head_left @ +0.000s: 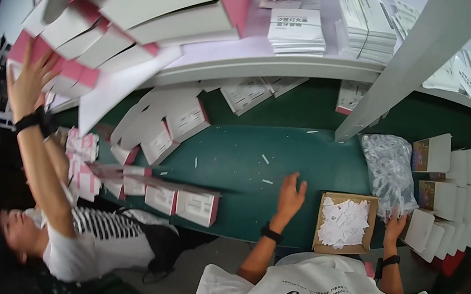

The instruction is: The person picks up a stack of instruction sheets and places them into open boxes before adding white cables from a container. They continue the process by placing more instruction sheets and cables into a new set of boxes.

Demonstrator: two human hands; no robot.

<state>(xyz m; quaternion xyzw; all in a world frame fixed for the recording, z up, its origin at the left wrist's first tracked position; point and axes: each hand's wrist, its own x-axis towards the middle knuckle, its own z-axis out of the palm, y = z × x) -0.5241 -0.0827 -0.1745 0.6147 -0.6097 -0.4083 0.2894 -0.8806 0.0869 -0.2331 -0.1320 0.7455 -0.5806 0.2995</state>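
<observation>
My left hand hovers over or rests on the green table, its fingers apart and nothing in them. My right hand is at the lower edge of a clear plastic bag full of small parts, beside the nearest white boxes. Its fingers are stretched toward the bag; whether they touch it I cannot tell. Between my hands sits an open cardboard box filled with small white paper slips.
Rows of white boxes stand at the right. At the left a co-worker reaches up to pink-and-white boxes on the shelf. Paper stacks lie there too. A grey post rises from the table; open pink-and-white boxes stand at its left.
</observation>
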